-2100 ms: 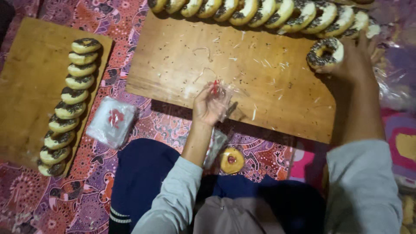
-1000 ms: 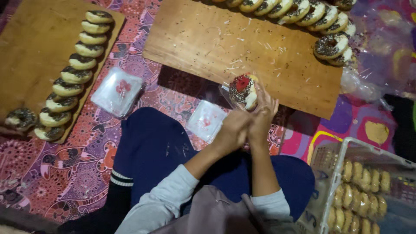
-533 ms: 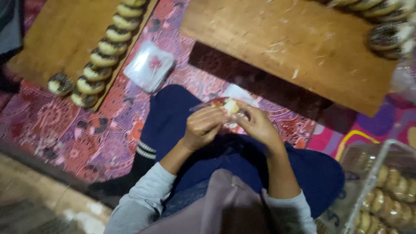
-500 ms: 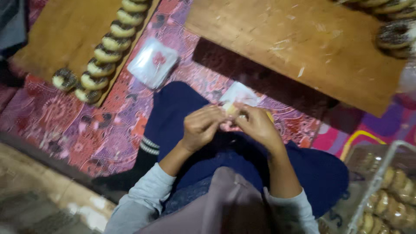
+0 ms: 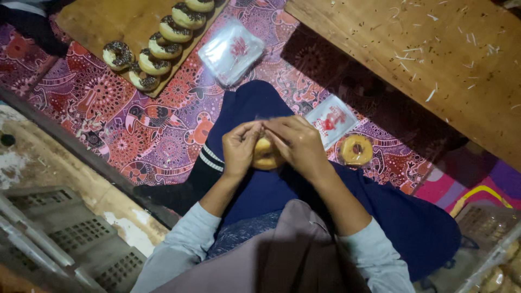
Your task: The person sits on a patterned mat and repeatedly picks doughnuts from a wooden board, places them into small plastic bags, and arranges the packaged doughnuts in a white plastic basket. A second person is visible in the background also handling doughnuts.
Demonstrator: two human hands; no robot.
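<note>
My left hand (image 5: 240, 147) and my right hand (image 5: 296, 146) meet over my lap, both closed around one doughnut (image 5: 265, 154) in a thin clear plastic bag. Only its pale underside shows between my fingers. A second wrapped doughnut (image 5: 355, 150) lies on the patterned cloth just right of my right hand. A flat clear bag with a red print (image 5: 331, 119) lies beside it.
A wooden board (image 5: 100, 21) at the upper left carries a row of chocolate-topped doughnuts (image 5: 157, 49). A stack of clear bags (image 5: 232, 51) lies next to it. A larger wooden board (image 5: 434, 59) fills the upper right. Grey crates (image 5: 59, 244) stand at the lower left.
The doughnut was taken from the right board and brought down to my lap. Both hands now close on it in its bag, and the view has tilted toward the left.
</note>
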